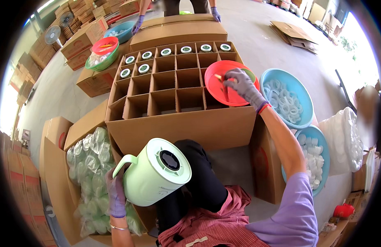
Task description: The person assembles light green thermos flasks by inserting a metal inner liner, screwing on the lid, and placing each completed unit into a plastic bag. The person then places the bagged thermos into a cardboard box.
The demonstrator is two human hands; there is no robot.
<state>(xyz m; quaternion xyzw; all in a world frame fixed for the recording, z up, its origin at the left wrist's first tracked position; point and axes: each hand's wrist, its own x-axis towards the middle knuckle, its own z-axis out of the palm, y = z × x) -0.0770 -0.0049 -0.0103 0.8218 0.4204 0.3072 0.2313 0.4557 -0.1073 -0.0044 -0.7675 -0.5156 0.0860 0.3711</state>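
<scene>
My left hand (117, 193), in a grey-purple glove, is closed on a pale green jug (147, 181) by its handle side, tilted over my lap. A flat round end with a dark glossy circle in its middle faces up. Over a red basin (215, 96), my right hand (242, 85), in a similar glove, has its fingers pinched together. Small yellowish and dark red pieces show at the fingertips, too little to name. The basin rests on the near right corner of a divided cardboard box (180, 123), where several jugs with white-rimmed round ends (166, 52) stand in the far compartments.
To the right are a blue basin of translucent rings (283, 103) and another of white caps (313, 158). An open carton of plastic-wrapped green items (94, 164) stands at left. Across the box, another person's gloved hands (138, 25) touch a closed carton (178, 33).
</scene>
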